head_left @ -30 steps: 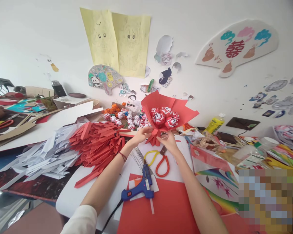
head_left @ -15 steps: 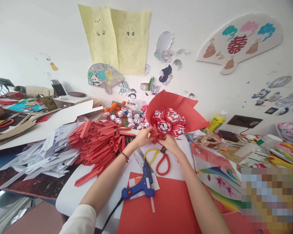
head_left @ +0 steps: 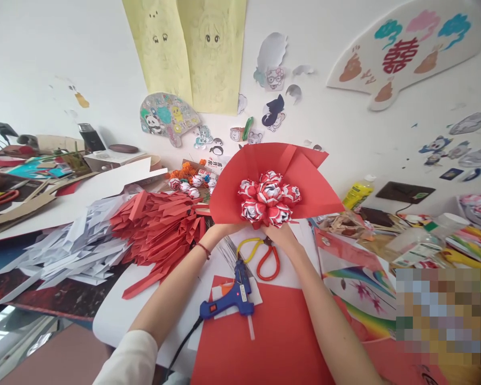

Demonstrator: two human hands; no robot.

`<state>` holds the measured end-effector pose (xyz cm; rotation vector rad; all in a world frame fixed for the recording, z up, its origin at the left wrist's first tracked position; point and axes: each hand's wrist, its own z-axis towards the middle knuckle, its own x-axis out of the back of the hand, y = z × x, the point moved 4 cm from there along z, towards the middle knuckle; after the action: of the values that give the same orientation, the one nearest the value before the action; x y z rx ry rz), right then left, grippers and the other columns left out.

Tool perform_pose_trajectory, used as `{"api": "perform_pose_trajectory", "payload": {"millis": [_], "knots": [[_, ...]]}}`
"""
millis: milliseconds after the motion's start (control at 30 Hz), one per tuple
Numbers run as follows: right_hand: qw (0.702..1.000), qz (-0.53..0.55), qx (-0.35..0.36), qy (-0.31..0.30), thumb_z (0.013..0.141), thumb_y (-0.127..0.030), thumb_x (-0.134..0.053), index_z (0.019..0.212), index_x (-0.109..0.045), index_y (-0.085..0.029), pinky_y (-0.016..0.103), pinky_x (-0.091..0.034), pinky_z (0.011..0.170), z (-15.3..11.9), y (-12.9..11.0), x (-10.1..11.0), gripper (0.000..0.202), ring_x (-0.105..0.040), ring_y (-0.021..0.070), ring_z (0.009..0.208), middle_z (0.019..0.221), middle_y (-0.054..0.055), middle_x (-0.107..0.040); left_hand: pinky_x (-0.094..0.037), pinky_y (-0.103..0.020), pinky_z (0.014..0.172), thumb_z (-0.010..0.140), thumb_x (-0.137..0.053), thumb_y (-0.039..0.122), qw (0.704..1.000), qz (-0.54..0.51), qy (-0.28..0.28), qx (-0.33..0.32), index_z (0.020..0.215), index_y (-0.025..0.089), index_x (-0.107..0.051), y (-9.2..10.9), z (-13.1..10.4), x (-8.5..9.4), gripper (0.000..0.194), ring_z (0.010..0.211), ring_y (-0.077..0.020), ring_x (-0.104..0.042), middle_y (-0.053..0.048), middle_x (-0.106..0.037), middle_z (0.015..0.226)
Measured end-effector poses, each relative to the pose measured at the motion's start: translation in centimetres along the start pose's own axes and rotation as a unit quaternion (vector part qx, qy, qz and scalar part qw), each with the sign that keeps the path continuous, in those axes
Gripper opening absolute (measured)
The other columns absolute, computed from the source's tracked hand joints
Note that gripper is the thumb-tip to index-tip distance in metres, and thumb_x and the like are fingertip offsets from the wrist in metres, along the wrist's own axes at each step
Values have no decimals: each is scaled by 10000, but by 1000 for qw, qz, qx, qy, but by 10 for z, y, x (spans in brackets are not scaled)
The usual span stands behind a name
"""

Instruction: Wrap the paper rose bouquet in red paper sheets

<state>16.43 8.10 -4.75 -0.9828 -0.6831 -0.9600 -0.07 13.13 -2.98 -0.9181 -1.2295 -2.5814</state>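
Red paper wrapper [head_left: 316,192] is grasped at its base by the left hand [head_left: 229,229] and right hand [head_left: 279,235], fingers mostly hidden beneath it, just beyond the scissors [head_left: 268,242]. Since half a second ago it has tipped toward the camera, baring six red-and-white flowers [head_left: 270,192] inside.

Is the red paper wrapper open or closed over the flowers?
Open: the red paper wrapper flares wide around the red-and-white flowers, whose heads show uncovered toward the camera.
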Motion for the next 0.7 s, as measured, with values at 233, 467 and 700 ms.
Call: {"api": "perform_pose_trajectory", "payload": {"millis": [233, 467, 700], "knots": [[1000, -24, -8, -8, 761, -147, -500, 1065, -600, -184, 313, -423, 676, 5, 7, 1, 322, -630, 276, 849, 948, 104, -681, -490, -346, 861, 731, -590, 196, 994, 69, -61, -57, 882, 178, -647, 2, 10, -13, 163, 889, -239, -637, -69, -691, 906], [997, -69, -22, -11, 746, -100, -479, 1162, -570, -171, 329, -412, 691, 3, 10, -3, 432, -631, 296, 872, 996, 132, -688, -483, -317, 861, 739, -557, 171, 991, 92, -83, -58, 882, 185, -647, 0, 7, -12, 169, 931, -231, -634, -76, -695, 941], [999, -29, -25, 10, 742, -283, -622, 1003, -637, -193, 324, -422, 655, 6, 15, 9, 276, -623, 273, 796, 899, 85, -693, -486, -316, 795, 738, -574, 191, 990, 98, -82, -57, 846, 171, -630, -3, 10, -13, 123, 833, -225, -647, -78, -695, 881]]}}
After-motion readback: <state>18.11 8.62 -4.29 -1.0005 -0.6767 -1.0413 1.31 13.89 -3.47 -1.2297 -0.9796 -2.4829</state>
